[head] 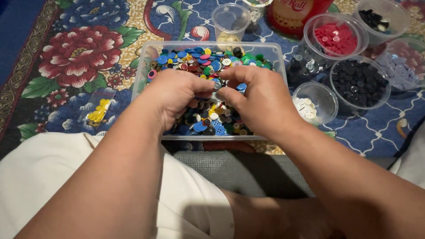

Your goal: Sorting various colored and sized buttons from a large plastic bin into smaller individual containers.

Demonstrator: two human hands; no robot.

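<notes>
Clear plastic box (142, 71) w/ mixed buttons (208, 62); left hand (175, 95) & right hand (259, 99) grips pinched together on buttons.

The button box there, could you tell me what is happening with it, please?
A seated person has both hands in the clear box of mixed buttons. The left hand and right hand meet over the middle, fingers curled into the pile. To the right stand clear tubs: red buttons, black buttons, white buttons. A small bag of yellow buttons lies on the floral cloth, left of the box.
</notes>
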